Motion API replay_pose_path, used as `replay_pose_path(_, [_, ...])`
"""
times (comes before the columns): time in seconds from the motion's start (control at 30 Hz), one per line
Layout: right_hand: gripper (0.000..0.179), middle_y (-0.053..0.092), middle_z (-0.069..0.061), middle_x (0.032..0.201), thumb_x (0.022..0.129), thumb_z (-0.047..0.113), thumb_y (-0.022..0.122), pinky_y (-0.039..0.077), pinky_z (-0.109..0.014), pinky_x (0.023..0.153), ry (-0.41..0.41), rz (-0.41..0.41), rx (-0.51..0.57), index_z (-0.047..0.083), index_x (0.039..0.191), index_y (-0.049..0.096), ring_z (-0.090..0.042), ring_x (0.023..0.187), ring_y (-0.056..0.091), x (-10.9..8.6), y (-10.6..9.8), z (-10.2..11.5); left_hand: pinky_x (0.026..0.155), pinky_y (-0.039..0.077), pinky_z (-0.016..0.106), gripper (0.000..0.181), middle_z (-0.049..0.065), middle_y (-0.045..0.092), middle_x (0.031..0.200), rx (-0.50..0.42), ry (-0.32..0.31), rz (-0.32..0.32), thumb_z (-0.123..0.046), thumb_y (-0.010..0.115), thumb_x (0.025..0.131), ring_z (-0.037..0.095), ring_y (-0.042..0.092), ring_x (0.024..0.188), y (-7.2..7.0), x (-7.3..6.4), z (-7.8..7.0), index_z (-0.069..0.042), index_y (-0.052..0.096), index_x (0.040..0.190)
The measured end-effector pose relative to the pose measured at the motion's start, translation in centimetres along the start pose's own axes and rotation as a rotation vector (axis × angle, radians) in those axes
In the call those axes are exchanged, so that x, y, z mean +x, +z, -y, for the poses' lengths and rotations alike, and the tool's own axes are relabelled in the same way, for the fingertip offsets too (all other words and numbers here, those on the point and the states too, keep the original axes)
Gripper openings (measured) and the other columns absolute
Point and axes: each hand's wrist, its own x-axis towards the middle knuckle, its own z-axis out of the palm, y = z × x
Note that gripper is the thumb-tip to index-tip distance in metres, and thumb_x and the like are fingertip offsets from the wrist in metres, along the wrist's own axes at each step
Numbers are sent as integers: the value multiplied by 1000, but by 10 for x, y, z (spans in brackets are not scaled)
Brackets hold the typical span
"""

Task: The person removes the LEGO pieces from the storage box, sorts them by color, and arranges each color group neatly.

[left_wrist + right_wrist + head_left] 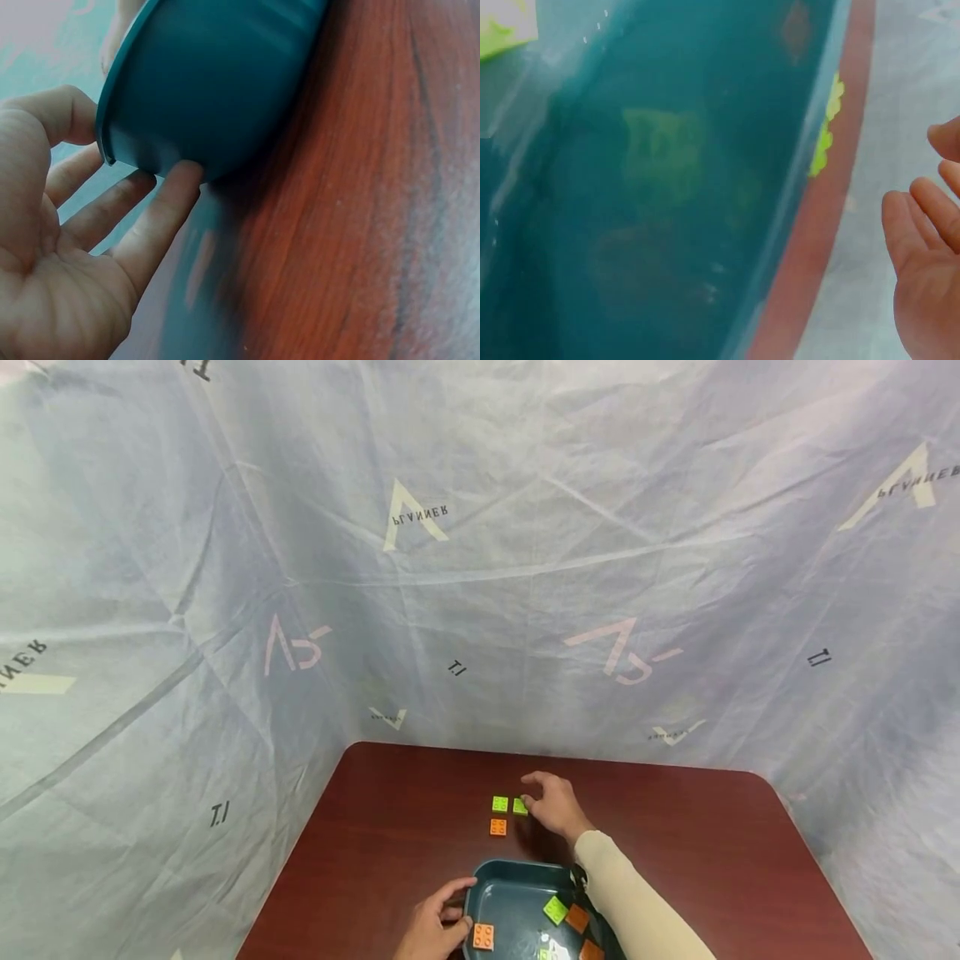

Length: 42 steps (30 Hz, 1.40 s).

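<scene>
My left hand (437, 920) grips the left side of a dark teal tray (512, 897), thumb at the rim and fingers against the outer wall (202, 82). Beyond the tray, my right hand (557, 807) reaches over the table with its fingers loosely extended. Its thumb is right at a green toy block (519, 807) lying on the table. To the left of that lies a second green block (500, 804), and an orange block (498, 827) sits just nearer. In the right wrist view, the right hand (930, 247) shows no block between its fingers.
Inside the tray are an orange block (483, 937) near my left thumb, a green block (555, 910), darker orange blocks (577, 918) and another green piece at the bottom edge. A printed grey sheet (517, 635) hangs behind the reddish-brown table (675, 810).
</scene>
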Motion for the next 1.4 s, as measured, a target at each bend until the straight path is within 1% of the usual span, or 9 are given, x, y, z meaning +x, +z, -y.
replay_pose_path(0.2, [31, 73, -6, 131, 97, 15, 77, 58, -50, 99, -28, -10, -5, 18, 128, 74, -29, 120, 69, -14, -8, 18, 71, 62, 39, 52, 14, 70, 131, -24, 15, 11, -9, 74, 94, 26, 77, 101, 0, 1, 1, -20, 65, 144])
replay_pose_path(0.33, [32, 73, -6, 129, 97, 13, 76, 61, -48, 93, -47, 4, 50, 18, 128, 74, -31, 115, 72, -29, -14, 32, 70, 63, 41, 52, 15, 70, 131, -36, 14, 20, -9, 73, 94, 26, 78, 101, 0, 0, 2, -22, 65, 144])
replay_pose_path(0.43, [32, 73, -6, 130, 98, 13, 76, 62, -47, 92, -46, 28, 94, 18, 129, 73, -33, 113, 73, -41, -17, 43, 72, 63, 38, 53, 16, 70, 131, -9, 36, 19, -10, 74, 95, 25, 78, 100, 0, -1, 2, -23, 64, 145])
replay_pose_path(0.6, [30, 74, -5, 127, 98, 19, 76, 63, -43, 89, -60, 41, 74, 18, 128, 73, -25, 109, 74, -59, -18, 54, 77, 60, 32, 54, 18, 69, 134, 36, 81, 16, -11, 72, 97, 22, 78, 100, 0, -2, 2, -21, 61, 149])
replay_pose_path(0.73, [29, 75, -5, 124, 98, 21, 76, 63, -40, 86, -72, 72, 68, 18, 127, 73, -22, 106, 75, -74, -17, 59, 79, 60, 35, 54, 20, 66, 138, 11, 84, 31, -11, 70, 98, 25, 77, 103, -1, -2, 2, -19, 59, 151])
replay_pose_path(0.87, [29, 75, -6, 124, 98, 22, 76, 63, -38, 84, -44, 132, 90, 19, 127, 73, -23, 106, 76, -89, -18, 64, 80, 61, 35, 54, 19, 67, 138, 17, 78, 34, -13, 71, 98, 23, 77, 103, -1, -1, 3, -20, 60, 150])
replay_pose_path(1.07, [30, 74, -9, 124, 97, 21, 77, 64, -37, 84, -57, 173, 127, 16, 127, 73, -32, 109, 76, -108, -20, 69, 79, 62, 40, 55, 23, 65, 139, -13, 82, 36, -11, 70, 98, 27, 77, 104, -3, -1, 2, -18, 58, 152])
replay_pose_path(1.27, [30, 73, -11, 125, 97, 20, 78, 63, -32, 86, -48, 203, 176, 16, 127, 73, -36, 115, 73, -120, -16, 69, 79, 63, 37, 55, 22, 65, 139, -3, 96, 44, -12, 71, 99, 26, 77, 104, -3, -1, 4, -18, 58, 152])
replay_pose_path(1.4, [31, 73, -16, 126, 97, 20, 78, 63, -35, 87, -37, 233, 211, 14, 127, 73, -39, 116, 71, -128, -11, 69, 80, 63, 37, 54, 21, 66, 138, 8, 98, 46, -12, 70, 99, 24, 78, 104, -2, 0, 5, -19, 58, 151])
